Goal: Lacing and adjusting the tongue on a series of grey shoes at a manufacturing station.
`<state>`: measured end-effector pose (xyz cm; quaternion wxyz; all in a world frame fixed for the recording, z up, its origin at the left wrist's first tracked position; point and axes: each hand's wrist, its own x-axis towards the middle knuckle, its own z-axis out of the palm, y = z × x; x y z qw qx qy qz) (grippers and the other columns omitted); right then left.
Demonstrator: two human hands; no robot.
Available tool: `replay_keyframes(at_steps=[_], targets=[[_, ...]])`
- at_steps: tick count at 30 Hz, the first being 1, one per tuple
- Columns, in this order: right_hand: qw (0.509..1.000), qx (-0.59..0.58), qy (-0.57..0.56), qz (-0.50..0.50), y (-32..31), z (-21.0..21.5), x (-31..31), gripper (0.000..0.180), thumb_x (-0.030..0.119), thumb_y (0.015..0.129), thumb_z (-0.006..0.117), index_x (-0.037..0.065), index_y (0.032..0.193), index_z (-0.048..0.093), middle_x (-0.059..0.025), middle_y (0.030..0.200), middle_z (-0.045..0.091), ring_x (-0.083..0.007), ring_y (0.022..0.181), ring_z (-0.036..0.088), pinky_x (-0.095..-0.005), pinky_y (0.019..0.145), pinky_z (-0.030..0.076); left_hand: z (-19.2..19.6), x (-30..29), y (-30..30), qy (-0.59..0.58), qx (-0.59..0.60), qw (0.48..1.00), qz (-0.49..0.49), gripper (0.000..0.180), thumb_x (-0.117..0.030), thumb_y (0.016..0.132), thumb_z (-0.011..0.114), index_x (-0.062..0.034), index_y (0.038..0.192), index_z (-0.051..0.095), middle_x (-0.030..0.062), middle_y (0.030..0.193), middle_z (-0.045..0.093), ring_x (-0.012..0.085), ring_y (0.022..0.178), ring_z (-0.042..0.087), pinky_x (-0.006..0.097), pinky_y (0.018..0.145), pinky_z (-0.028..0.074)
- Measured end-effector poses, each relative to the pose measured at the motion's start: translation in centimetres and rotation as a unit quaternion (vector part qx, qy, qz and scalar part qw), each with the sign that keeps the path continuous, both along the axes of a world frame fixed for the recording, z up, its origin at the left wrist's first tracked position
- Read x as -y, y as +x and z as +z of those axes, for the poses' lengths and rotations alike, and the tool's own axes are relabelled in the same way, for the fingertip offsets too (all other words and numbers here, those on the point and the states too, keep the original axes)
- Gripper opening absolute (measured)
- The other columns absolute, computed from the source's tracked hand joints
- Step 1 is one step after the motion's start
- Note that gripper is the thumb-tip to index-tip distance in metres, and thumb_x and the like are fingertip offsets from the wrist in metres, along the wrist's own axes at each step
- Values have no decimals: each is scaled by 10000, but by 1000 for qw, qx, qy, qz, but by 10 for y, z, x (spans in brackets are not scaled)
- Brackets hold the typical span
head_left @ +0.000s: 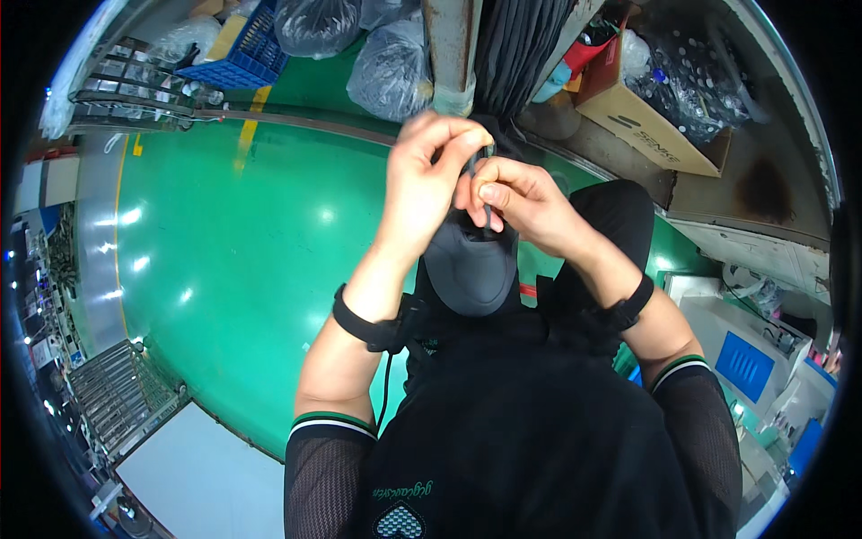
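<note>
Both my hands are raised together in front of me, pinching a thin dark strip (pixel 488 218). My left hand (pixel 426 166) is slightly blurred, its thumb and forefinger closed on the upper end. Just below and to the right, my right hand (pixel 525 199) grips the same strip between thumb and fingers. A short length of it hangs beneath the right fingertips. Under the hands, close to my lap, is a smooth dark grey rounded piece (pixel 471 277); its far end is partly hidden, and its kind I cannot make out.
A bundle of long black strips (pixel 519 54) hangs beyond my hands beside a metal post (pixel 451 54). An open cardboard box (pixel 660 135) with bagged small parts stands at far right. Filled plastic bags (pixel 391 76) and a blue crate (pixel 238 54) lie far left, past a metal rail (pixel 314 128).
</note>
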<state>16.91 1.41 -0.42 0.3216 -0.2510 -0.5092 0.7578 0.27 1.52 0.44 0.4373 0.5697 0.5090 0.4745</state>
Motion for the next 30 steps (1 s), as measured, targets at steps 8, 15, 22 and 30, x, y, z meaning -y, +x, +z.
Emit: replay_keyframes(at_steps=[8, 15, 22, 30], targets=[[970, -19, -84, -228, 46, 7, 13, 349, 112, 952, 567, -28, 1268, 521, -101, 958, 657, -138, 744, 633, -234, 636, 513, -37, 57, 37, -35, 156, 984, -75, 350, -88, 977, 480, -31, 1317, 419, 106, 965, 641, 150, 746, 647, 236, 640, 512], [875, 84, -133, -459, 226, -57, 20, 209, 170, 954, 538, 1, 1047, 619, 35, 688, 518, -18, 511, 375, -181, 422, 264, -58, 38, -172, -148, 90, 925, 337, 227, -272, 989, 503, -57, 941, 556, -45, 624, 465, 66, 498, 369, 235, 441, 310], [890, 348, 126, -266, 71, -54, 15, 123, 166, 854, 644, 47, 872, 669, -92, 755, 647, -187, 664, 638, -313, 613, 476, -58, 22, -43, 163, -451, 867, 133, 105, -135, 903, 640, -34, 929, 651, 22, 735, 621, 109, 670, 569, 268, 656, 488], [742, 436, 440, -258, 54, -52, 3, 78, 113, 798, 622, 45, 770, 597, -81, 723, 600, -282, 671, 619, -395, 586, 486, -46, 33, -5, -48, -157, 977, 137, 46, -56, 859, 655, -17, 883, 644, 67, 724, 612, 150, 596, 554, 254, 564, 440]])
